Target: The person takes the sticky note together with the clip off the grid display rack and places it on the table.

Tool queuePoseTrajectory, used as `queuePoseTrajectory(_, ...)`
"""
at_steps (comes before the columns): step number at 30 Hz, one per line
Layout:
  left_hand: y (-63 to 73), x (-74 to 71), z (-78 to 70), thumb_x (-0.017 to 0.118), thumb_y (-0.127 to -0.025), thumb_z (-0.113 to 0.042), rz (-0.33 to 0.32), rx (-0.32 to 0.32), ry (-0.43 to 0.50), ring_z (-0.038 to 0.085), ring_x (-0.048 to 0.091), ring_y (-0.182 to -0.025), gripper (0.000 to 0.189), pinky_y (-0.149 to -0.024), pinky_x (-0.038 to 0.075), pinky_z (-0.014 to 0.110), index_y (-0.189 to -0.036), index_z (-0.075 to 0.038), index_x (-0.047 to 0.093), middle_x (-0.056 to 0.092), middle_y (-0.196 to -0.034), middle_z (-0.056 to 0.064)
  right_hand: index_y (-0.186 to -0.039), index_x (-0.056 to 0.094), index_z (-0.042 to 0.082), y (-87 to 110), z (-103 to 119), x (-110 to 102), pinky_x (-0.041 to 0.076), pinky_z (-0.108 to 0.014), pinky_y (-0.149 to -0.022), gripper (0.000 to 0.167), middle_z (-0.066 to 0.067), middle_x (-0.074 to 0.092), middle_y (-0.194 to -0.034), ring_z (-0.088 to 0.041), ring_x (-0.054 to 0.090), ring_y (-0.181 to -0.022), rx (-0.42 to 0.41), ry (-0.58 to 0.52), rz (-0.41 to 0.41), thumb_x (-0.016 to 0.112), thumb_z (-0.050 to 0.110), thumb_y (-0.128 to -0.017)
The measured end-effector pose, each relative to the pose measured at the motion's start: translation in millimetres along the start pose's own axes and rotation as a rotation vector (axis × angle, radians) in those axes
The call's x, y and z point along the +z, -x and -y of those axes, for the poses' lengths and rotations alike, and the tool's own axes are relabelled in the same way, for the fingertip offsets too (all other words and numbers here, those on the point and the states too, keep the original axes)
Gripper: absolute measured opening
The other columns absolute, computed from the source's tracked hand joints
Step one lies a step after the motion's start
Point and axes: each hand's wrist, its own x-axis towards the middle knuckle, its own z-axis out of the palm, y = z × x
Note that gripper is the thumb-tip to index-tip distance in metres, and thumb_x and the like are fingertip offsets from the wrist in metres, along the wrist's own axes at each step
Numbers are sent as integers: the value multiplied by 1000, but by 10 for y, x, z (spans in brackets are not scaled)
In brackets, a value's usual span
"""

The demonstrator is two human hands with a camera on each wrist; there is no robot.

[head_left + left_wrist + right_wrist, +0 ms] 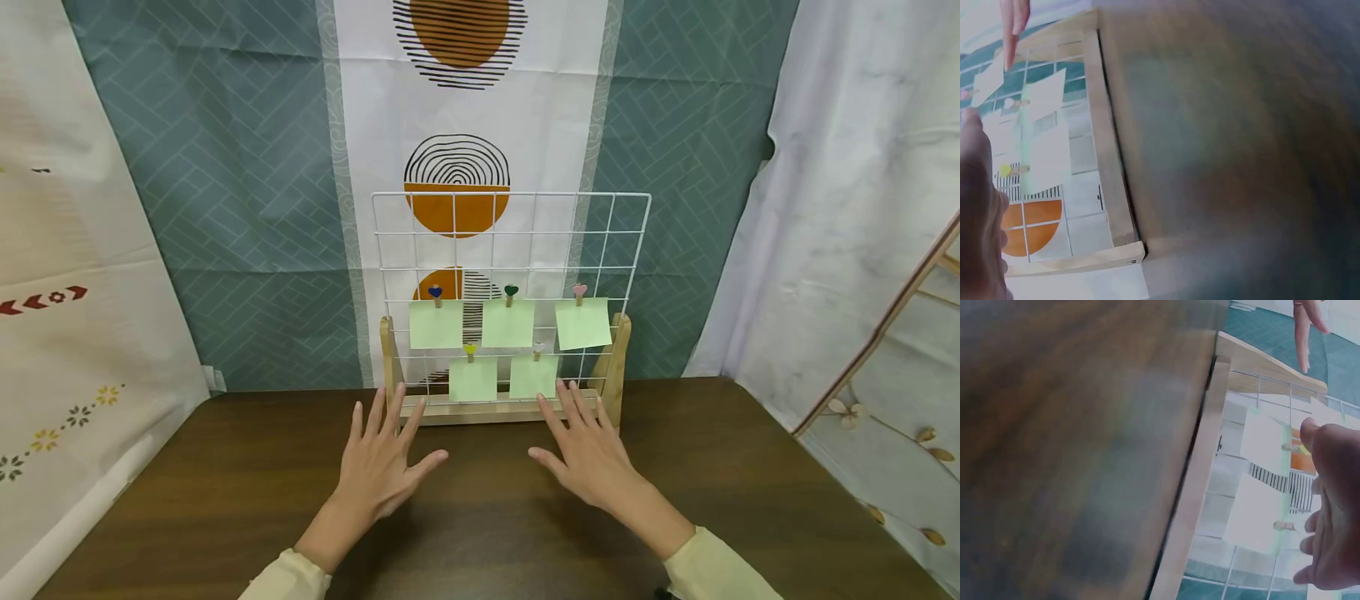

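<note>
Both hands are held out with fingers spread, holding nothing. My left hand (377,468) is over the table in front of the grid's left end. My right hand (588,458) mirrors it at the right end, its fingertips overlapping the lower right note in the head view. Beyond them stands a white wire grid (570,270) in a wooden base (517,411). Several pale green paper notes (437,325) hang on it in two rows. Small heart-topped clips hold them: a blue clip (436,293), a dark green clip (511,293), a pink clip (580,292), a yellow clip (470,351) and a whitish clip (537,351).
A dark brown wooden table (480,533) lies under the hands. Behind the grid hangs a green and white patterned cloth (240,167). A cream embroidered cloth (75,250) is at the left, and a white curtain (847,192) at the right.
</note>
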Motion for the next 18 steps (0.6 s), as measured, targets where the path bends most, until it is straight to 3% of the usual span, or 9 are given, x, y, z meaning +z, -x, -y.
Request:
queuePoseTrajectory(6,-161,-75,-12,39,-97,-58,15,-13,163,41,12,-143,74,-111,13,60,-151,-8,32,18,-156,21,-151,29,5,-151,33,-83,19,-58,-110,73,-23,19,-156,-36,17,-143,-31,-115,-26,56,45,-95)
queuePoseTrajectory(14,-381,-253,24,41,-102,-44,-61,3,277,43,16,-141,65,-111,18,57,-150,-1,31,20,-154,26,-149,33,2,-400,125,-199,30,-51,-108,69,-21,25,-154,-33,28,-140,-101,-252,-125,63,31,-95)
queuePoseTrajectory(16,-412,-288,45,38,-103,-40,-80,-1,302,43,18,-141,61,-110,19,58,-148,0,33,21,-154,26,-148,34,1,-475,174,-230,37,-51,-103,67,-20,27,-154,-34,33,-137,-123,-298,-147,63,28,-94)
queuePoseTrajectory(18,-444,-316,69,36,-105,-36,-94,-11,335,43,20,-140,56,-110,20,58,-147,1,35,23,-153,26,-148,34,1,-555,230,-271,48,-47,-91,65,-18,28,-154,-35,39,-133,-122,-365,-158,63,25,-95)
